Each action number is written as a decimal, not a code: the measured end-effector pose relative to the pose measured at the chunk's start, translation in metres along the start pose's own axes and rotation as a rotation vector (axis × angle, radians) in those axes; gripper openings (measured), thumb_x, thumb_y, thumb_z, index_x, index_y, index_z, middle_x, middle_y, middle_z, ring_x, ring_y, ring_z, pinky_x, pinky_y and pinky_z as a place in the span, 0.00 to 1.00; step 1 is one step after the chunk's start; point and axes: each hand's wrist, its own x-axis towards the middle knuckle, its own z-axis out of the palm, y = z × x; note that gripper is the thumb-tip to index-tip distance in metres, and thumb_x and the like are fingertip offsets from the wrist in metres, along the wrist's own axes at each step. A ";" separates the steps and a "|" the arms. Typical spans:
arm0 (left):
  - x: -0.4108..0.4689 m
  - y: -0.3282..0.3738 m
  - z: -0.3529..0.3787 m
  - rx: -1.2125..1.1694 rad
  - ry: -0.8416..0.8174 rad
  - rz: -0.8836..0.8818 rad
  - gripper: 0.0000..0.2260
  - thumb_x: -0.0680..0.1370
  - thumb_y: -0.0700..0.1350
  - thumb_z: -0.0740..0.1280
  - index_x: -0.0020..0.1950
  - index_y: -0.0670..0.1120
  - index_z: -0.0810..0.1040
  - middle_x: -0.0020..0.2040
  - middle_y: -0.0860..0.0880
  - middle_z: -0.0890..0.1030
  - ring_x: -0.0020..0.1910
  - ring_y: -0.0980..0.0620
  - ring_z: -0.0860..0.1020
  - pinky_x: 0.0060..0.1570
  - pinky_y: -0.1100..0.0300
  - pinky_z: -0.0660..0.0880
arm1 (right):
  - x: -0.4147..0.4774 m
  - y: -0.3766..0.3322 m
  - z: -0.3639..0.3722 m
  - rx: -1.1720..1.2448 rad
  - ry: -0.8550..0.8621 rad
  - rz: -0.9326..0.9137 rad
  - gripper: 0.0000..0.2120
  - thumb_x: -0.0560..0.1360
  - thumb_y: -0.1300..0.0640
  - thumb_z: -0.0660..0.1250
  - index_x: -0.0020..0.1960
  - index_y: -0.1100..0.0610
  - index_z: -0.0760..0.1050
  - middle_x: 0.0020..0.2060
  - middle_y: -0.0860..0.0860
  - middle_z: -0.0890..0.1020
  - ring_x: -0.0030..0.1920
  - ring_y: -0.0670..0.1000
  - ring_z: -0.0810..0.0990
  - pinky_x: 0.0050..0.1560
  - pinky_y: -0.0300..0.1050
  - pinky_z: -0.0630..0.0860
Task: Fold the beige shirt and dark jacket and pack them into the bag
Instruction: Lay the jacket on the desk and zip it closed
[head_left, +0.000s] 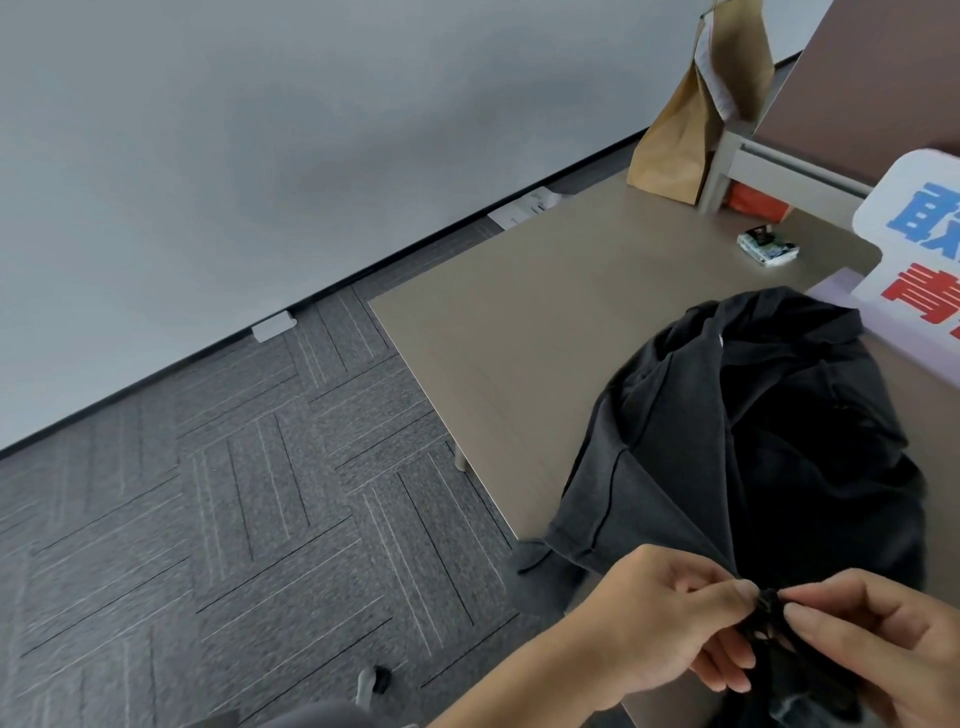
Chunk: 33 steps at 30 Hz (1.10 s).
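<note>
The dark jacket (753, 441) lies spread and rumpled on the right part of the tabletop (519, 322), its front open so that the blacker lining shows. Its collar points toward the far edge, and one grey panel hangs over the left edge near the near corner. At the near edge both hands meet over the jacket's bottom hem. The left hand (670, 618) pinches a small black bunched bit of the fabric between thumb and forefinger, its other fingers curled under. The right hand (883, 639) pinches the same bit from the other side, its fingertips almost touching those of the left. What the pinched bit is, a zip end or a fold, is too small and dark to tell. At the far edge of the tabletop stands a brown paper bag (691, 119), upright, with a white printed slip (714, 78) hanging on its side. It leans beside a grey metal frame (727, 161), under which something orange (756, 205) shows. A small printed packet (769, 247) lies flat near the far right corner, well apart from the jacket. A white sign (924, 260) with blue and red characters rises along the right edge, just beside the jacket's collar. Left of the tabletop is grey patterned carpet (234, 519), running up to a pale wall (260, 156).
</note>
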 end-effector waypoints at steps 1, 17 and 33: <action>0.000 0.000 0.000 -0.002 0.001 0.000 0.13 0.80 0.47 0.62 0.36 0.51 0.77 0.28 0.53 0.78 0.26 0.58 0.77 0.28 0.69 0.73 | 0.000 0.001 -0.001 0.003 -0.002 -0.002 0.43 0.33 0.30 0.78 0.39 0.57 0.84 0.34 0.62 0.85 0.35 0.54 0.85 0.40 0.43 0.80; 0.000 0.004 0.003 -0.035 0.009 -0.032 0.15 0.81 0.46 0.62 0.35 0.48 0.78 0.29 0.50 0.78 0.26 0.55 0.77 0.27 0.67 0.74 | -0.001 -0.002 -0.001 -0.001 -0.050 0.041 0.38 0.33 0.36 0.81 0.35 0.59 0.84 0.31 0.63 0.83 0.31 0.52 0.83 0.32 0.33 0.78; -0.001 -0.003 0.002 -0.010 0.011 0.000 0.12 0.81 0.46 0.62 0.40 0.46 0.79 0.34 0.48 0.80 0.31 0.54 0.79 0.33 0.64 0.76 | -0.015 0.000 0.005 0.051 -0.042 0.012 0.40 0.38 0.28 0.76 0.40 0.54 0.83 0.33 0.56 0.83 0.35 0.50 0.81 0.35 0.35 0.77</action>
